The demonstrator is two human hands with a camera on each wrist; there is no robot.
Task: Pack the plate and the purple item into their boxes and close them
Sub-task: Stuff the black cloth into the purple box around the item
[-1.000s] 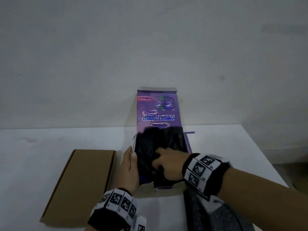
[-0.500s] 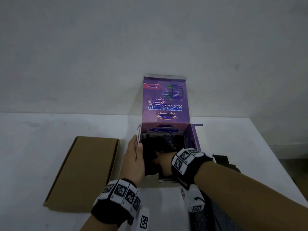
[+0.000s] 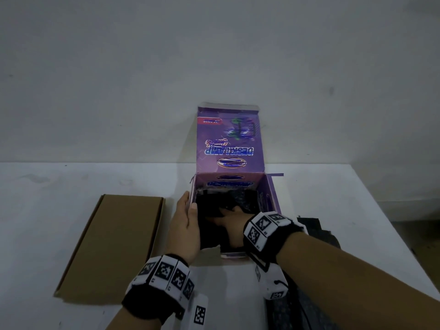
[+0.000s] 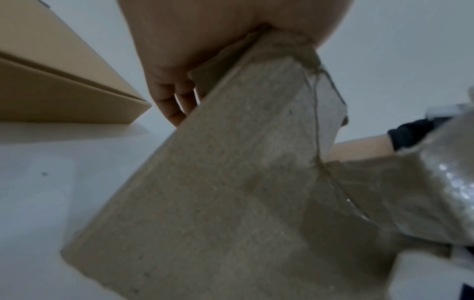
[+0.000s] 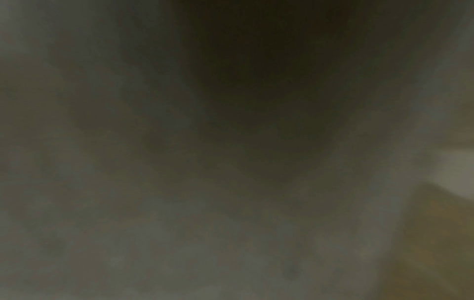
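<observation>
The purple desk-lamp box [image 3: 271, 196] stands open on the white table, its lid [image 3: 230, 148] upright at the back. A dark item [image 3: 214, 204] lies inside, below the rim. My left hand [image 3: 185, 223] grips the box's left wall, thumb over the rim and fingers outside. In the left wrist view that hand [image 4: 179, 50] holds the grey cardboard wall [image 4: 231, 182]. My right hand [image 3: 232, 225] reaches down into the box onto the dark item, with its fingers hidden. The right wrist view is dark and blurred. No plate is visible.
A closed brown cardboard box [image 3: 114, 244] lies flat to the left of the purple one, also seen as the brown box [image 4: 51, 81]. Dark objects [image 3: 312, 227] lie right of the purple box, near the table's right edge [image 3: 390, 236]. Dark patterned cloth [image 3: 297, 315] is at the bottom.
My right hand has gone deeper into the purple box and the dark item has sunk below the rim. My left hand has stayed on the left wall.
</observation>
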